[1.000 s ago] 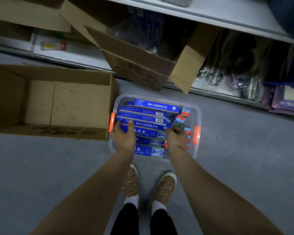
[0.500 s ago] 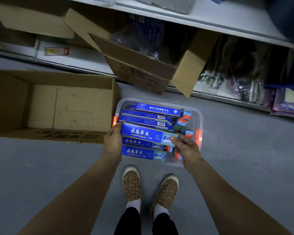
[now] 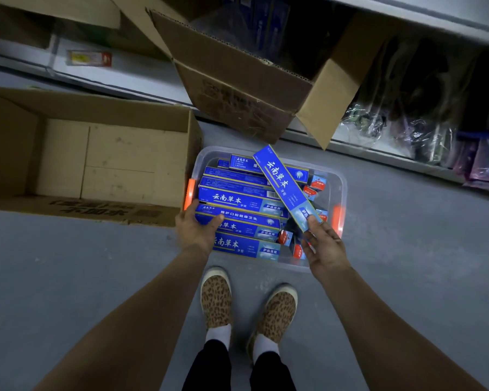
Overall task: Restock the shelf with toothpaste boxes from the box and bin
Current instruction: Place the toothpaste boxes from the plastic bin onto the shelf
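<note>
the head view is looking down at a clear plastic bin point(image 3: 340, 176) sitting on the grey floor point(image 3: 82, 277), just beside an open cardboard box point(image 3: 20, 142) that is showing only its bare bottom from here. the bin is holding a loose stack of blue toothpaste boxes point(image 3: 237, 200), most lying flat and crosswise, with a few small red-ended cartons point(image 3: 311, 191) wedged along its right side.

the right hand point(image 3: 323, 249) is pinching one toothpaste box point(image 3: 284, 186) by its near end, fingers point(image 3: 312, 221) and thumb clamping the last bit of the carton while the rest is angling up and away over the bin, clear of the stack. the left hand point(image 3: 195, 230) is curling round the left ends of the boxes still lying in the bin, thumb on top of one; it looks to be grasping one or two, though how many i cannot tell.

judging by the look of them, these are light, stiff cardboard cartons with glossy printed faces, so they are likely sliding easily against each other and denting if squeezed hard on the broad sides. an end grip is leaving the long box free to swing; taking it nearer the middle, across the narrow edges, or gathering several side by side, should be giving steadier control on the way to the shelf point(image 3: 407, 12) overhead. a tilted carton point(image 3: 237, 77) on the lower shelf is jutting out above the bin.
</note>
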The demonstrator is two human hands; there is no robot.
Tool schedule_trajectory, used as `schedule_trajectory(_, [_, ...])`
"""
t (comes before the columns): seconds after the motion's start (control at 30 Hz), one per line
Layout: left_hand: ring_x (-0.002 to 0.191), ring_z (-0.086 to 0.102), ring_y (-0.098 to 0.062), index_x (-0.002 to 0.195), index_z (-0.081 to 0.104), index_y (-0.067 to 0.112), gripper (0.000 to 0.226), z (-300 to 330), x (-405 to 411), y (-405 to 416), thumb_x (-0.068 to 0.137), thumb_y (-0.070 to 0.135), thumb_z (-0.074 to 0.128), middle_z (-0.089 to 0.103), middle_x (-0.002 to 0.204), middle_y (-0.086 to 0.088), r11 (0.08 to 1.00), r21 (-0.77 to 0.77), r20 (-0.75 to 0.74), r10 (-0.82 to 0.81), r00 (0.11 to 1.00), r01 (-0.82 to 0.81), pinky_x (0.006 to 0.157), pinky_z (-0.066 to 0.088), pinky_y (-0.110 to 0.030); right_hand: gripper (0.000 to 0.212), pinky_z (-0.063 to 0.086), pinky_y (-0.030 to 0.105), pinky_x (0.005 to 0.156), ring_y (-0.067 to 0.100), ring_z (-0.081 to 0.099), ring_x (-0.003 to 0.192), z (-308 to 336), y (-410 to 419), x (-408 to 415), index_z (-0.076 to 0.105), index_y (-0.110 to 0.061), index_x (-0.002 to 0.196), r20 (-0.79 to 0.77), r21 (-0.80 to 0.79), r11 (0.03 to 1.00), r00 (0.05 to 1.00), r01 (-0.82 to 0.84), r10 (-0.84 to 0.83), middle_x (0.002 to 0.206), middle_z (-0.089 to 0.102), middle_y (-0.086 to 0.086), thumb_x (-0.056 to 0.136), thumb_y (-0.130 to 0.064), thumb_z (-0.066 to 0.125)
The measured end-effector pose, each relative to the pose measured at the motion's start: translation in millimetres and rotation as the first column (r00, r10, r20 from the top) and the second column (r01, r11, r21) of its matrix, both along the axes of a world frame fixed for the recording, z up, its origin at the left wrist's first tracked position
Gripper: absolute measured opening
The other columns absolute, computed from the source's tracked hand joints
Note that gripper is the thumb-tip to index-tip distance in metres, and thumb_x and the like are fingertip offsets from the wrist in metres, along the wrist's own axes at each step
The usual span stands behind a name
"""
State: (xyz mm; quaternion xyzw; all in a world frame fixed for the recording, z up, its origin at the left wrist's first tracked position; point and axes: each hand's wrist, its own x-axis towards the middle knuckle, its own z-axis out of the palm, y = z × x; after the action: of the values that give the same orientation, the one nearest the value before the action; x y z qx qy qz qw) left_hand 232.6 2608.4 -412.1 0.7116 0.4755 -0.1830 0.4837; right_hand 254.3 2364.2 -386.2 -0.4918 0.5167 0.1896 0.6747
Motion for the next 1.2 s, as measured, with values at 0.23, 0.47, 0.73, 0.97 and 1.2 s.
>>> schedule_trajectory(0.23, [0.13, 0.048, -0.028, 0.144, 0.048, 0.024, 0.077, -10, -5, 4, 0.077, 0.035, 0.085, 0.04, 0.141, -0.009, 0.991, 0.052, -0.053, -0.121, 0.991, 0.124, 0.098, 0.051, -0.043, 0.02, 0.053, 0.024, 0.072, 0.012, 0.063, 0.082, -7, -1, 1, 0.061, -0.019, 0.105, -0.004, -0.013, 1.0, 1.0, 0.003, -0.003, 0.098, 0.069, 0.0, 0.09, -0.02, 0.074])
schedule_trajectory(0.47, [0.124, 0.053, -0.028, 0.133, 0.054, 0.038, 0.1, -29, -23, 6, 0.045, 0.085, 0.063, 0.049, 0.135, -0.007, 0.974, 0.102, -0.096, -0.195, 0.976, 0.205, 0.098, 0.051, -0.052, 0.009, 0.054, 0.021, 0.068, 0.012, 0.06, 0.082, -7, 1, -1, 0.064, -0.024, 0.087, -0.016, 0.016, 1.0, 1.0, 0.004, -0.004, 0.088, 0.066, -0.001, 0.09, -0.021, 0.073])
schedule_trajectory(0.73, [0.111, 0.063, -0.026, 0.113, 0.065, 0.036, 0.097, -51, -18, 0, 0.04, 0.1, 0.057, 0.064, 0.122, -0.002, 0.996, 0.085, -0.08, -0.032, 0.996, 0.039, 0.089, 0.056, -0.051, 0.007, 0.051, 0.022, 0.069, 0.01, 0.061, 0.079, -9, 1, -4, 0.067, -0.023, 0.086, -0.006, 0.021, 1.0, 1.0, 0.0, 0.001, 0.083, 0.067, -0.003, 0.091, -0.022, 0.071])
schedule_trajectory(0.97, [0.088, 0.066, -0.021, 0.099, 0.056, 0.017, 0.051, -16, -1, -6, 0.069, 0.042, 0.089, 0.065, 0.095, 0.002, 0.997, 0.02, -0.028, 0.079, 0.997, -0.078, 0.079, 0.055, -0.035, 0.012, 0.05, 0.02, 0.065, 0.009, 0.062, 0.076, -6, 4, -5, 0.064, -0.024, 0.083, -0.011, 0.028, 0.999, 0.999, 0.03, -0.03, 0.073, 0.069, -0.007, 0.093, -0.02, 0.069])
schedule_trajectory(1.2, [0.081, 0.069, -0.016, 0.099, 0.054, 0.008, 0.054, 8, -4, -15, 0.067, 0.029, 0.092, 0.071, 0.095, -0.004, 0.989, -0.038, 0.1, 0.147, 0.984, -0.144, 0.074, 0.056, -0.035, 0.018, 0.051, 0.018, 0.062, 0.007, 0.062, 0.07, 13, 3, -2, 0.062, -0.023, 0.077, -0.027, -0.02, 1.0, 0.999, 0.023, -0.024, 0.069, 0.071, -0.01, 0.089, -0.018, 0.074])
